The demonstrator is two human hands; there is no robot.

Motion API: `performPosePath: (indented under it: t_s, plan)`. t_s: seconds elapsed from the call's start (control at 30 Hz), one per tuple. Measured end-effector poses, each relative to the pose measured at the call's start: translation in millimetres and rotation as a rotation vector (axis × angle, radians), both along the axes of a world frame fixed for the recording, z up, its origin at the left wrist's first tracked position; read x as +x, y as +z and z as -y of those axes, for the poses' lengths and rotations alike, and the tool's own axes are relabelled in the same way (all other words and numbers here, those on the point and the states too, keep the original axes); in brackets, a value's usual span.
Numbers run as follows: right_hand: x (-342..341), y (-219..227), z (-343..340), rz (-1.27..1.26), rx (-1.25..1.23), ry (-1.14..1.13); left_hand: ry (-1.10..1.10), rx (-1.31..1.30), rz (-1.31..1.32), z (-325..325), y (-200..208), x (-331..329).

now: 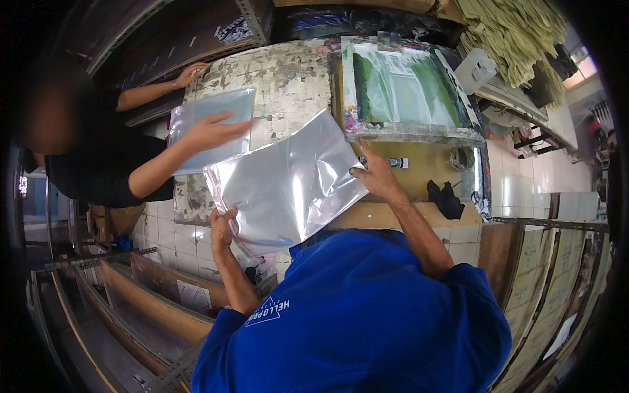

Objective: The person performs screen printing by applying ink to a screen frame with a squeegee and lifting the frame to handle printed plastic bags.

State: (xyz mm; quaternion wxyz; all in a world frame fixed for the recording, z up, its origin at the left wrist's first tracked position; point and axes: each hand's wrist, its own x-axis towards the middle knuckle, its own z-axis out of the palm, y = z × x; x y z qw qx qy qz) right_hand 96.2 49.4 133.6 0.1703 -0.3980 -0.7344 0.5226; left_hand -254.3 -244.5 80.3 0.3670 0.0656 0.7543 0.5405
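Note:
Between my two hands I carry a stack of shiny clear plastic sheets (291, 177), tilted and slightly buckled, with bright glare across it. My left hand (223, 227) grips its near left edge, the thumb lying on top. At the right edge my right hand (380, 175) pinches it, thumb over the surface and fingers partly hidden beneath. Just beyond my right hand is a screen-printing frame (413, 135) with green and whitish ink on its mesh. Under the frame's near side a small black-and-white printed piece (395, 162) lies on the yellowish board (419, 177).
At left, a person in black reaches a hand (219, 133) over another clear sheet stack (213, 101) on the paint-worn table (288, 75). A black cloth (445, 200), a tape roll (461, 158) and a white jug (476, 71) are at right. Racks (151, 295) stand lower left.

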Motion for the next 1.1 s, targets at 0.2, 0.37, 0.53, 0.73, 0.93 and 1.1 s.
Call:
performPosePath:
  t_s: [0.2,0.37,0.53,0.73,0.93,1.1]
  plan:
    - [3,-25,-7,-0.022,0.063,0.0,0.073,-0.032,-0.022,-12,-11,6]
    - [6,6,-7,0.006,0.054,0.006,0.07,0.008,-0.013,-17,-17,15]
    - [6,19,-29,-0.012,0.094,-0.009,0.082,0.035,0.073,-36,-19,19]
    - [36,-19,-69,0.058,0.266,-0.081,-0.027,0.029,0.04,-87,-29,16]
    - [101,-86,-134,-0.03,0.076,-0.32,-0.185,0.026,-0.138,-218,-49,19]
    - [128,-116,-157,0.042,0.087,-0.531,-0.588,0.305,-0.202,-317,-31,29]
